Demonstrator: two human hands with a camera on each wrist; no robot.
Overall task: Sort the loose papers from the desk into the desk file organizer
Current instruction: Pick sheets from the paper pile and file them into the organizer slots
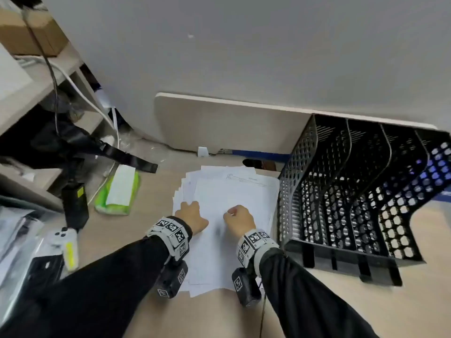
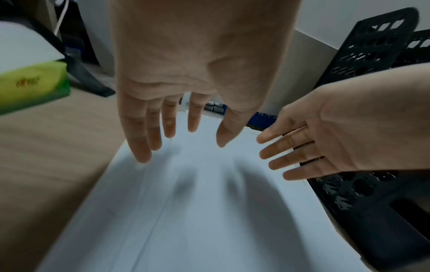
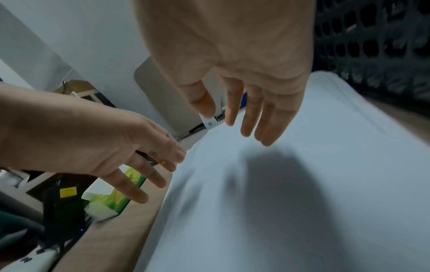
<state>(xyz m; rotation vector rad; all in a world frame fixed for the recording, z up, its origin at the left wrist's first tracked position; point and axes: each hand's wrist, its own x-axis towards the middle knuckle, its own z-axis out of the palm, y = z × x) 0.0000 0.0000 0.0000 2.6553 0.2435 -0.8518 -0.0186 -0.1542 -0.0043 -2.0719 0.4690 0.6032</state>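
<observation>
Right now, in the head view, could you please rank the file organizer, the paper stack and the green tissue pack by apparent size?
1. Organizer, largest.
2. Paper stack, partly covered by both arms.
3. Tissue pack, smallest.

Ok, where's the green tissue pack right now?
In the head view the green tissue pack lies on the desk's left side, left of the loose papers, beyond the left hand.

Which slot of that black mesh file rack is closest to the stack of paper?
The leftmost slot of the file organizer: its outer mesh wall stands right beside the paper stack, while the other slots lie further right, away from it.
</observation>
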